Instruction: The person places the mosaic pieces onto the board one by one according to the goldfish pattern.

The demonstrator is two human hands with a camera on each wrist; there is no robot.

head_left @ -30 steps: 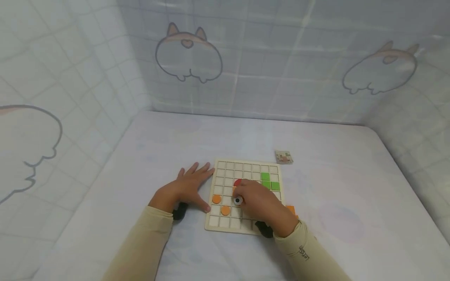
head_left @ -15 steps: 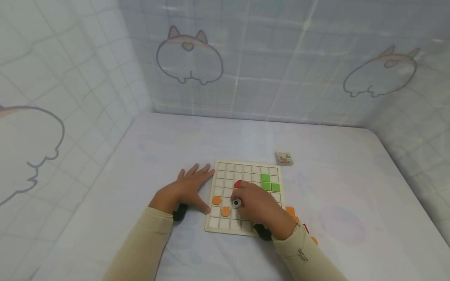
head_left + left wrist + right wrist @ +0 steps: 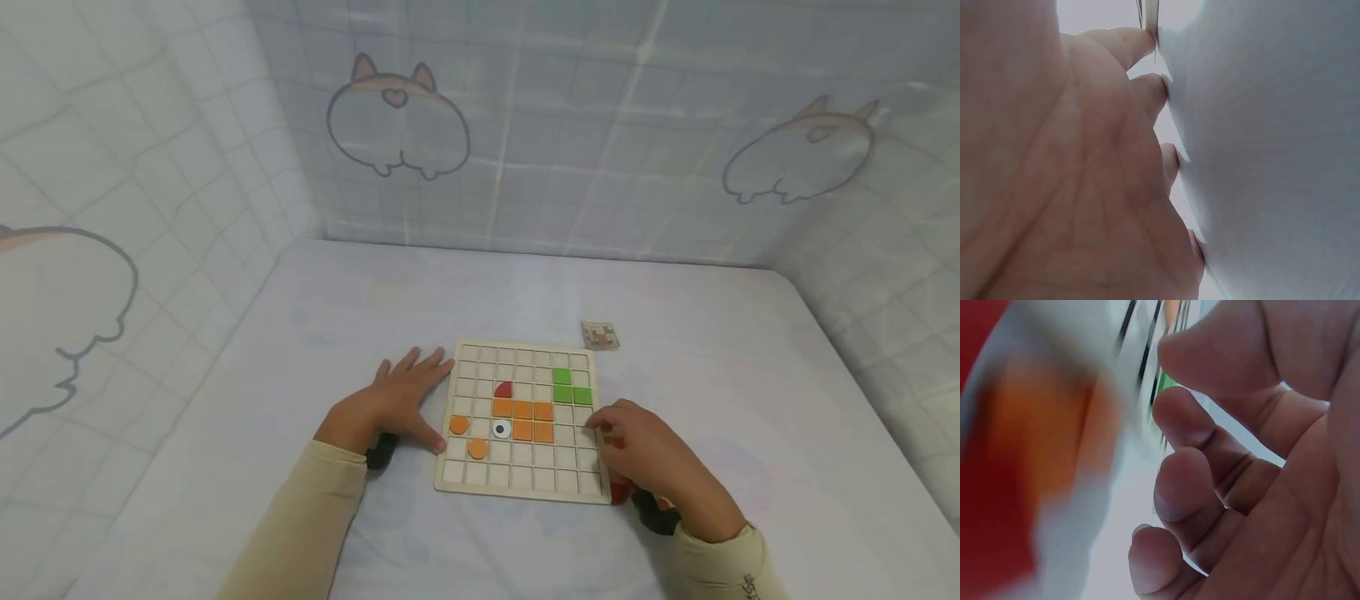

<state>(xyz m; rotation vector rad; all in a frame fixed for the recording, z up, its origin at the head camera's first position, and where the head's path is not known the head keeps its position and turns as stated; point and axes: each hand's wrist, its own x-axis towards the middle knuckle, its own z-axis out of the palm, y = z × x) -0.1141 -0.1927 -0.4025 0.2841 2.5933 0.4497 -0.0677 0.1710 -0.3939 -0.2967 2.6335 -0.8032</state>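
Observation:
A pale wooden grid board (image 3: 521, 477) lies on the table in the head view. On it sit a white eye disc (image 3: 501, 429), several orange squares (image 3: 523, 409), a red quarter-round (image 3: 503, 390), green squares (image 3: 562, 393) and two orange discs (image 3: 477, 449). My left hand (image 3: 396, 404) is spread flat, its thumb and fingertip at the board's left edge. At the right edge, my right hand (image 3: 648, 446) hovers over loose orange pieces (image 3: 1041, 425) and red pieces (image 3: 991, 537). Its fingers are loosely bent, and the right wrist view shows nothing between them.
A small patterned card (image 3: 601, 336) lies beyond the board's upper right corner. White cloth covers the table, and cloth walls with cartoon outlines (image 3: 399, 125) rise behind and at both sides.
My right hand has let go of the eye disc, leaving it on the board left of the orange squares, and has moved right to the loose pieces. The left hand stays put.

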